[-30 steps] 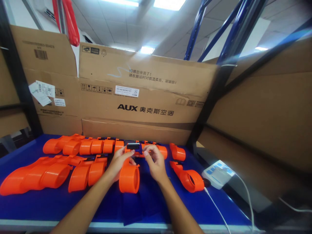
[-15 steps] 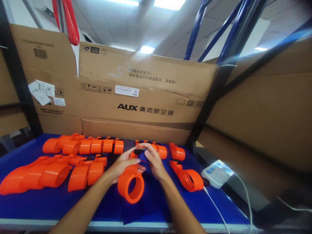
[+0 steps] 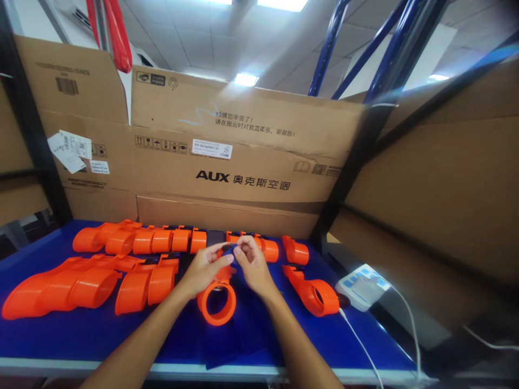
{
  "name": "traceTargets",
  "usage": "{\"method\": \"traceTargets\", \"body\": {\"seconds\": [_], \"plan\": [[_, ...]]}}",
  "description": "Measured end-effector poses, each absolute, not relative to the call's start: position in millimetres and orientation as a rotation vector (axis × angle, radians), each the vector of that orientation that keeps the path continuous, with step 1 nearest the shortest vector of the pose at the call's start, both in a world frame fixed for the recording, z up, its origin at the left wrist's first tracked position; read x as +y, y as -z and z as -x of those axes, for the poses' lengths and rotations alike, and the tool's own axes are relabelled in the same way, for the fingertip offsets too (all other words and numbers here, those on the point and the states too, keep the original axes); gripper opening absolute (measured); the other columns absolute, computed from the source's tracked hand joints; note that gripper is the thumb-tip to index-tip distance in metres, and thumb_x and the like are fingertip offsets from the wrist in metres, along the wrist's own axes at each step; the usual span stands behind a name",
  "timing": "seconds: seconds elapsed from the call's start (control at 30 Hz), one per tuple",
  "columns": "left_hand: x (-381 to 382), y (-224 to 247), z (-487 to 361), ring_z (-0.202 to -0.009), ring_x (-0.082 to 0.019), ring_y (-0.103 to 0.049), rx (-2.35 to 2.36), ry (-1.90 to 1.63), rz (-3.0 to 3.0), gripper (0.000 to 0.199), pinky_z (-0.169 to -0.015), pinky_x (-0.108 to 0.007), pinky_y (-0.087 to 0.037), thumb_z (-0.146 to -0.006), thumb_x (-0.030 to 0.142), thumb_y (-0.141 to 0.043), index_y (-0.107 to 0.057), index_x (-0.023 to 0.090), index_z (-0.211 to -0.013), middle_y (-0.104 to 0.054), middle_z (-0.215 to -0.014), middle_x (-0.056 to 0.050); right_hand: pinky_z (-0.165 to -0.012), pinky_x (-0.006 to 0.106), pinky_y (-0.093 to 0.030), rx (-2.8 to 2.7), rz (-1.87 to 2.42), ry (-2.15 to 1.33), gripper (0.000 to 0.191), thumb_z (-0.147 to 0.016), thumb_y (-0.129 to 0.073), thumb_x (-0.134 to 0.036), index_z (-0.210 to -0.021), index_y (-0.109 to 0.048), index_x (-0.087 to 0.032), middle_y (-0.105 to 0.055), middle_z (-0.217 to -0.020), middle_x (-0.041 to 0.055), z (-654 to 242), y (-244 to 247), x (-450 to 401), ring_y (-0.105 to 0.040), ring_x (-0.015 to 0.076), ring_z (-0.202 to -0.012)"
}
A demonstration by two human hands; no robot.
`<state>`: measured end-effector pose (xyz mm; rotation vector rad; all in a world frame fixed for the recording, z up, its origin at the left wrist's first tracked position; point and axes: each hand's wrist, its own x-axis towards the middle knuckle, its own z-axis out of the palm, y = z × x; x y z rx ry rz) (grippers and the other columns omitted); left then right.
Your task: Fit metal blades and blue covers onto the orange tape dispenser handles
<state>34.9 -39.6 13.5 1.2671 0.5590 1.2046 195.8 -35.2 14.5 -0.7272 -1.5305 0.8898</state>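
Observation:
Near the middle of the blue table, an orange plastic ring-shaped part (image 3: 218,305) hangs below my hands with its round opening facing me. My left hand (image 3: 207,267) is closed around its upper end. A small dark blue piece (image 3: 230,249) shows between the fingertips of both hands, on top of the orange part. My right hand (image 3: 252,262) pinches that blue piece from the right side. The fingers hide most of the upper end, so how the blue piece sits there cannot be made out.
Orange parts (image 3: 95,287) lie in rows on the blue tabletop (image 3: 170,343), left and behind. Another orange part (image 3: 316,294) with a white cable lies right, beside a white device (image 3: 363,286). A dark rectangular object (image 3: 214,240) stands behind my hands. Cardboard (image 3: 243,140) walls the back.
The orange part has tilted and risen slightly, its ring now facing me more. My fingertips have drawn closer together over the blue piece.

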Motion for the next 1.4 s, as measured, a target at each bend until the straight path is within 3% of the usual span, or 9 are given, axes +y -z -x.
{"method": "traceTargets", "body": {"seconds": [0.17,0.27,0.33,0.57,0.73,1.2,1.4], "plan": [[-35,-12,-31,-0.077,-0.028,-0.076,0.559,-1.173,-1.098,0.058,-0.071,-0.037,-0.059,-0.078,0.043,-0.078,-0.063,0.014,-0.126,-0.077,-0.105,-0.015,-0.077,0.033,-0.048,-1.661,0.895,-0.694,0.039,-0.104,-0.029,-0.048,-0.11,-0.059,-0.023,-0.067,-0.092,0.0043,-215,-17,-29,-0.06,0.02,-0.083],[-32,-11,-29,-0.076,-0.028,-0.076,0.557,-1.218,-0.987,0.056,-0.067,-0.035,-0.059,-0.079,0.048,-0.074,-0.065,0.011,-0.12,-0.078,-0.098,-0.016,-0.08,0.035,-0.046,-2.018,1.077,-0.465,0.016,-0.093,-0.055,-0.03,-0.083,-0.063,-0.021,-0.066,-0.083,0.0038,-230,-17,-29,-0.058,0.0211,-0.083],[-30,-11,-28,-0.076,-0.028,-0.075,0.545,-1.24,-0.918,0.056,-0.066,-0.034,-0.058,-0.08,0.049,-0.072,-0.065,0.01,-0.119,-0.078,-0.096,-0.017,-0.083,0.035,-0.045,-2.256,1.11,-0.412,0.005,-0.081,-0.065,-0.019,-0.076,-0.063,-0.02,-0.066,-0.082,0.0037,-236,-17,-33,-0.058,0.0215,-0.086],[-32,-14,-29,-0.076,-0.027,-0.074,0.531,-1.245,-0.894,0.056,-0.065,-0.032,-0.056,-0.077,0.047,-0.075,-0.066,0.01,-0.117,-0.078,-0.093,-0.015,-0.077,0.03,-0.048,-2.469,1.175,-0.65,0.025,-0.077,-0.076,-0.03,-0.098,-0.066,-0.02,-0.067,-0.094,0.0033,-238,-17,-43,-0.059,0.0192,-0.085],[-35,-12,-31,-0.073,-0.027,-0.074,0.579,-1.233,-0.995,0.061,-0.06,-0.03,-0.053,-0.074,0.047,-0.077,-0.064,0.012,-0.122,-0.078,-0.091,-0.012,-0.075,0.028,-0.048,-2.468,1.202,-0.741,0.038,-0.076,-0.077,-0.025,-0.11,-0.06,-0.02,-0.064,-0.096,0.0018,-242,-13,-43,-0.058,0.0169,-0.083],[-41,-13,-32,-0.075,-0.028,-0.074,0.581,-1.191,-1.041,0.061,-0.064,-0.033,-0.055,-0.077,0.051,-0.074,-0.062,0.014,-0.125,-0.078,-0.093,-0.012,-0.063,0.025,-0.047,-2.345,1.156,-0.871,0.026,-0.079,-0.074,-0.024,-0.103,-0.065,-0.02,-0.065,-0.085,0.0,-241,-5,-42,-0.058,0.0143,-0.071],[-39,-11,-34,-0.079,-0.027,-0.074,0.535,-1.22,-0.969,0.058,-0.069,-0.033,-0.056,-0.076,0.048,-0.076,-0.063,0.013,-0.12,-0.077,-0.094,-0.011,-0.069,0.027,-0.049,-2.255,1.016,-0.906,0.019,-0.084,-0.07,-0.026,-0.101,-0.063,-0.019,-0.063,-0.087,0.0005,-241,-9,-39,-0.056,0.0148,-0.076]]}}
